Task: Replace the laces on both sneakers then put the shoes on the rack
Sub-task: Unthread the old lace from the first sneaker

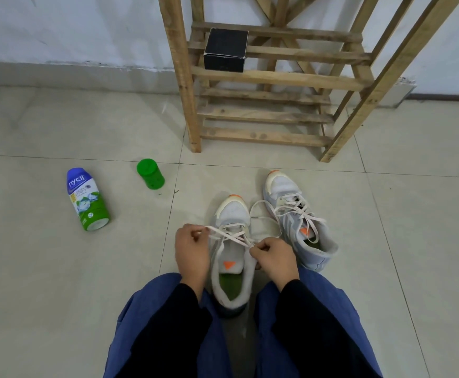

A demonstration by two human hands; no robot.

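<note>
**Lace ends crossed over the near sneaker, one in each hand**

On my feed the near sneaker [232, 268] sits on the floor [59, 296] between the person's knees. Its heel points at the body and its toe points ahead toward the rack [263, 77], so its long axis runs straight away from me. The lace [231, 236] is pulled across that axis.

The left hand [192, 249] is just off the shoe's left side, its fingers [192, 230] curled and pinching one lace end. The right hand [273, 257] is tight against the right edge of the tongue, its fingers [258, 251] clamped on the other end. Between the hands the two strands cross in an X over the upper eyelets. Both hands are about equally near to that crossing.

I judge the next move to be a sideways pull, each hand drawing outward across the shoe to snug the X down before tying.

The far sneaker [296, 219] lies just ahead and to the right, nearer the right hand. Its lace is threaded but slack, with a loop trailing onto the tile. The rack stands well beyond both shoes, with a black box [225, 50] on one shelf. A powder bottle [86, 199] and a green tub [150, 174] lie off to the left.
</note>
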